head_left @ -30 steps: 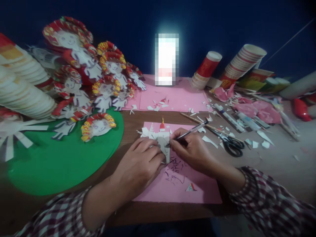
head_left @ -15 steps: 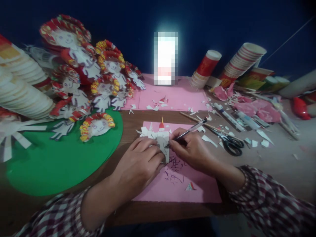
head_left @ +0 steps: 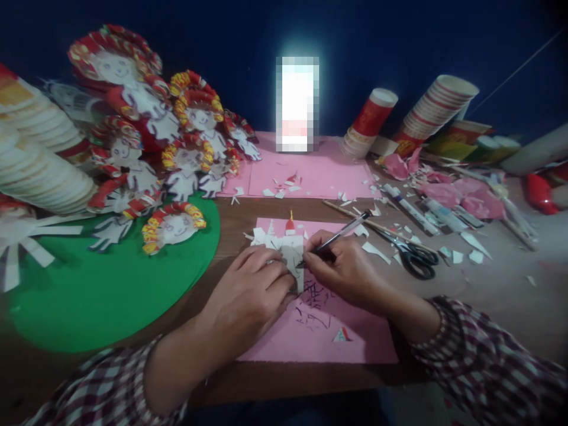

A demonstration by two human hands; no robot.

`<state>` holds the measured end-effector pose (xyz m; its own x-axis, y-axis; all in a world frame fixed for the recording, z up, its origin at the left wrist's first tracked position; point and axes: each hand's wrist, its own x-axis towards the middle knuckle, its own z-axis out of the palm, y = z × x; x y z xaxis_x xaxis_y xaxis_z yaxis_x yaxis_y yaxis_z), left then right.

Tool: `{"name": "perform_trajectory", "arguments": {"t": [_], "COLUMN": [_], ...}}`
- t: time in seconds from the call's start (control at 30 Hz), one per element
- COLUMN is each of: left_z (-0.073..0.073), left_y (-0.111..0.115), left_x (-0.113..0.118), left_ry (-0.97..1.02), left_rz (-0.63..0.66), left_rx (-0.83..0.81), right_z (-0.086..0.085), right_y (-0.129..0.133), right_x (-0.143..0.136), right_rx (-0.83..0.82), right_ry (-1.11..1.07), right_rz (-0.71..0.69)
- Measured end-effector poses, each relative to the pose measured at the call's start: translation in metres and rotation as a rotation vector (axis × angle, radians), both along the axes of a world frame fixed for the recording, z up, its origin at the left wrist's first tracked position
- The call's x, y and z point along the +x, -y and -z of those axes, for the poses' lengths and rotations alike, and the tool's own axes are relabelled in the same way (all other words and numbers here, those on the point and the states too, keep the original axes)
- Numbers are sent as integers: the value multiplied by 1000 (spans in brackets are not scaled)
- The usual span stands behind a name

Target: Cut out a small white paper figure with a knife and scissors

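A small white paper piece (head_left: 293,260) with dark pen lines lies on a pink sheet (head_left: 355,337). My left hand (head_left: 255,290) rests over its left side, fingers bent and pressing it down; the thumb is hidden. In my right hand (head_left: 344,266) is a clear pen with a black cap end (head_left: 341,232), pinched between the fingers, its tip touching the white paper. Dark handwriting shows on the pink sheet below the paper. A small red and yellow scrap (head_left: 290,225) lies just beyond it.
Paper figures (head_left: 177,228) and a green sheet (head_left: 119,284) are at the left, beside stacked cups (head_left: 44,165). Black scissors (head_left: 417,260), markers (head_left: 410,208) and scraps lie at the right. A bright blurred rectangle (head_left: 297,103) stands behind, near more cups (head_left: 375,118).
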<state>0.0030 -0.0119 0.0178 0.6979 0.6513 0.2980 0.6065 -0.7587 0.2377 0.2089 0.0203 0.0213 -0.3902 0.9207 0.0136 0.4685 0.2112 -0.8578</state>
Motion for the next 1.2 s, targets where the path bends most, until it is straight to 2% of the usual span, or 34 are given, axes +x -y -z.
{"name": "perform_trajectory", "arguments": {"t": [0.3,0.57,0.73,0.93,1.03,1.2], "left_z": [0,0,0,0,-2,-7], "left_y": [0,-1,-1,-3,-7,-16], "left_x": [1,1,1,-3,-8,-21], "left_ry": [7,12,45,67,59,-6], "left_rz": [0,-2,12,1,-85,-421], "left_rx": [10,-1,4,-10,52,208], "right_z": [-1,6,9,6,5,2], "right_y": [0,-2,-2,-5,-7,-6], "right_x": [1,3,2,1,2,2], "right_rx": [-42,-183,-186,-218,-211,-224], "right_ry": [-6,-200,-215,-333,-353,-379], "right_rz": [-8,75,93,108,127,147]}}
